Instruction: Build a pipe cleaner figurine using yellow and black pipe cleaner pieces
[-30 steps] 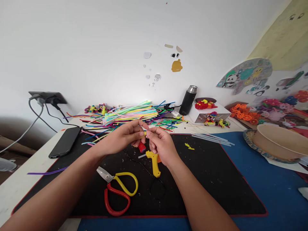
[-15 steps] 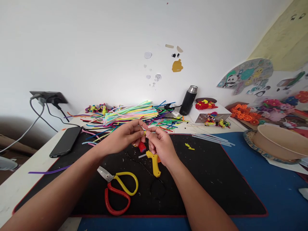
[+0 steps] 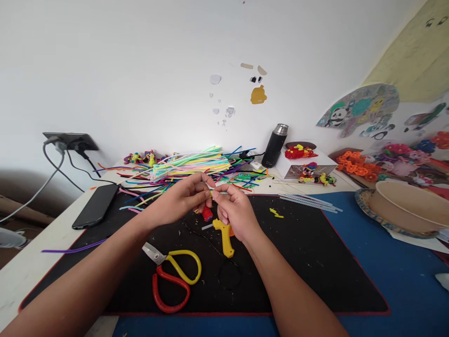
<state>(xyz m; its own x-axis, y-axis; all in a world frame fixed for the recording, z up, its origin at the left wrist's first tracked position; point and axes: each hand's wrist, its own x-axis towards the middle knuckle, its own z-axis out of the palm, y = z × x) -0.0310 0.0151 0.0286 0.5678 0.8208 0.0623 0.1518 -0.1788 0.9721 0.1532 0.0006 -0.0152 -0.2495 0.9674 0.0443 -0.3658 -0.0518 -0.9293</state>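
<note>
My left hand and right hand meet over the far part of the mat, thumbs and forefingers pinching a tiny yellow piece between them; my fingers hide most of it. Just on its near side shows a red piece; I cannot tell whether I hold it or it lies on the mat. The gun lies near my right hand, on the near side, and the scissors lie left of it, handles spread. Right of my right hand are yellow bits, then clear sticks across the mat's far edge. The phone lies to the left. Beyond my hands, stems are heaped on the worktop; right of them stands the flask, beside the box. The bowl is well to the right.
</note>
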